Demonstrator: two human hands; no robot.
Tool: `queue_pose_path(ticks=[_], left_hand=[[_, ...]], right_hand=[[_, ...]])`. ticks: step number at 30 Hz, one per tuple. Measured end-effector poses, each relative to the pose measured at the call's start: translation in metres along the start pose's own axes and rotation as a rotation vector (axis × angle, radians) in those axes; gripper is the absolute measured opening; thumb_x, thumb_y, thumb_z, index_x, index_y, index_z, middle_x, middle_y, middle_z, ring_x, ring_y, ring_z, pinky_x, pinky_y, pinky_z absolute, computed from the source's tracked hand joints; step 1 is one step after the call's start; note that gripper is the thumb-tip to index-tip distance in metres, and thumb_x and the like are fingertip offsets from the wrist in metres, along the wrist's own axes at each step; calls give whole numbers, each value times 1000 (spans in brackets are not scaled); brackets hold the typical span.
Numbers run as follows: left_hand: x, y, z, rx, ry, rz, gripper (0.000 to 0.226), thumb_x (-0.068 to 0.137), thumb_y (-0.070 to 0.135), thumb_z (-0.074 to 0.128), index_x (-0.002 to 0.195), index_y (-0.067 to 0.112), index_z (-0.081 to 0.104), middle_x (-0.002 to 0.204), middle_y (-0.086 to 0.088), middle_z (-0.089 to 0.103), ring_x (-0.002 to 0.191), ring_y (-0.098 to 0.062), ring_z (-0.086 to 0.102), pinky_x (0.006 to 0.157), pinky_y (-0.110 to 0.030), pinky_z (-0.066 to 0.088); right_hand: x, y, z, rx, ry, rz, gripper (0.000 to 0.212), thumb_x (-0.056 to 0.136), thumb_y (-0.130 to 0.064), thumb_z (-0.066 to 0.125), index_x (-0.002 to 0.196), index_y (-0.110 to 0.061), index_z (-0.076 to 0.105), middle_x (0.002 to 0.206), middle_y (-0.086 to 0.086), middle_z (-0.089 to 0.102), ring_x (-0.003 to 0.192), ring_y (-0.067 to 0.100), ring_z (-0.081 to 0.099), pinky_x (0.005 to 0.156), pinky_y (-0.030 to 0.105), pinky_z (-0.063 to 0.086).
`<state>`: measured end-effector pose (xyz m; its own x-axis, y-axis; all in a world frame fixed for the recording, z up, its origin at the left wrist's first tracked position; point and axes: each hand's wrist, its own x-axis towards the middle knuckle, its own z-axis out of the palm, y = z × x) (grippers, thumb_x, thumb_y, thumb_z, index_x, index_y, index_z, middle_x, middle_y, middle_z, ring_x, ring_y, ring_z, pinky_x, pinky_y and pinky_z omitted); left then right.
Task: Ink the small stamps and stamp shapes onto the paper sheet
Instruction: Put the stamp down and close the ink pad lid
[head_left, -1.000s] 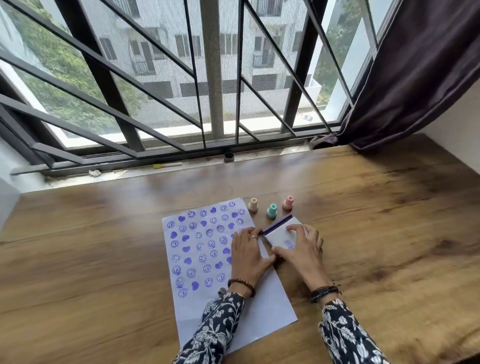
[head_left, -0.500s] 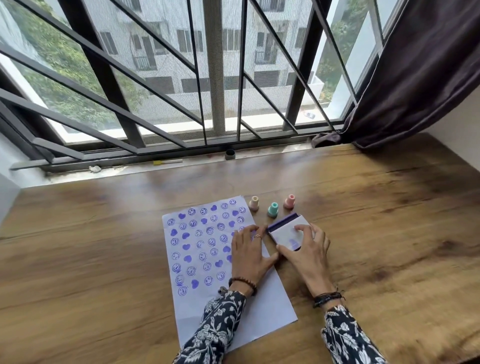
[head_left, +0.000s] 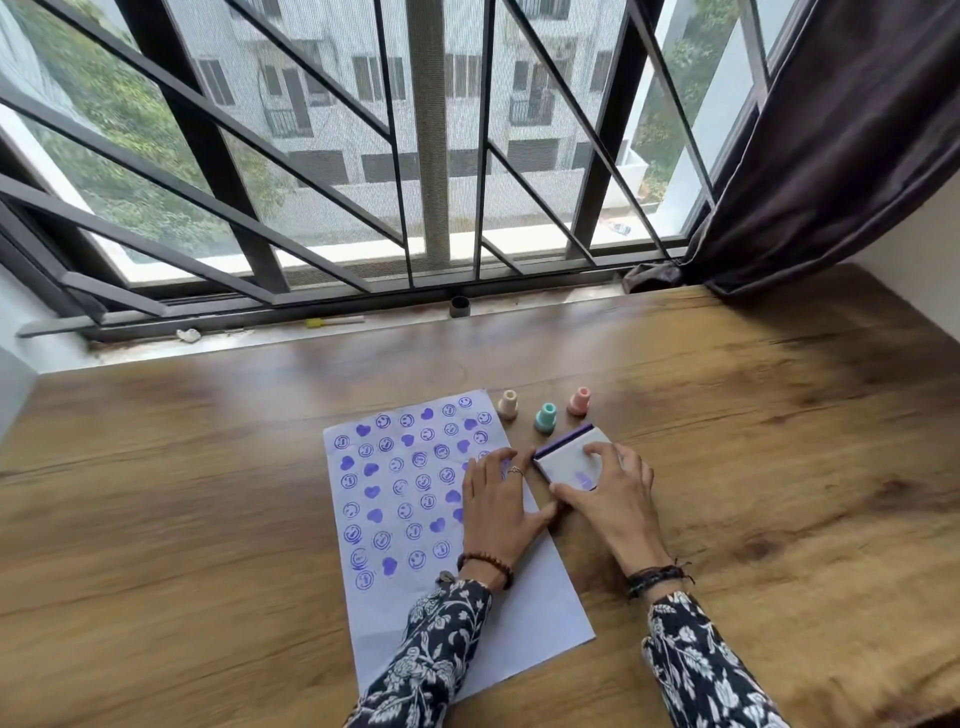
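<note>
A: How far have we got with the paper sheet (head_left: 524, 618)?

B: It lies at lower centre of the frame on the tabletop (head_left: 753, 415), and its upper two thirds are already covered with purple smileys and hearts. The lower third, toward the bottom of the frame, is bare. So we judge the stamping well advanced, with room left for a few more rows.

A: And the small stamps?

B: All three stand upright just above the sheet's upper right corner: the cream stamp (head_left: 507, 404), the teal stamp (head_left: 545, 419) and the pink stamp (head_left: 579, 401). None is in a hand.

A: What do we have hold of, then?

B: Our right hand (head_left: 613, 499) rests on the ink pad (head_left: 569, 457), just right of the sheet, fingers curled over its white lid, thumb at the near edge. We cannot tell whether the lid is fully down; a purple strip shows along its far edge. Our left hand (head_left: 498, 506) lies flat and open on the sheet's right edge, holding nothing, thumb near the pad.

A: So what is left?

B: By our reckoning, either more rows on the bare part, or closing up.
</note>
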<state>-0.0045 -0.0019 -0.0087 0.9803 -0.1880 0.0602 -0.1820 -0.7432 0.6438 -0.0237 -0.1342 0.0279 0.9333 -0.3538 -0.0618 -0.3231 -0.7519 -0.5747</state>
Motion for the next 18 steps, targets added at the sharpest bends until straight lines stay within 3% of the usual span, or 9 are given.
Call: queue_pose_path(ticks=[8, 12, 18], left_hand=[[1, -3, 0, 24, -64, -11, 77, 73, 50, 63, 138, 23, 29, 134, -5, 42, 130, -21, 31, 117, -40, 8], [2, -4, -2, 37, -98, 31, 74, 75, 52, 59, 137, 26, 29, 134, -3, 42, 130, -19, 31, 116, -39, 9], [4, -5, -10, -56, -140, 94, 69, 76, 41, 64, 135, 20, 35, 131, -6, 46, 123, -23, 38, 109, -34, 24]], right_hand=[[5, -9, 8, -67, 65, 48, 62, 70, -44, 72, 122, -18, 48, 130, 16, 46, 121, 32, 36, 103, 37, 31], [1, -13, 15, -92, 142, 78, 63, 70, -48, 71, 122, -19, 49, 132, 16, 44, 120, 33, 37, 98, 39, 37], [-7, -19, 11, -59, 145, 61, 59, 79, -46, 64, 127, -14, 48, 142, 18, 36, 130, 33, 29, 106, 40, 30]])
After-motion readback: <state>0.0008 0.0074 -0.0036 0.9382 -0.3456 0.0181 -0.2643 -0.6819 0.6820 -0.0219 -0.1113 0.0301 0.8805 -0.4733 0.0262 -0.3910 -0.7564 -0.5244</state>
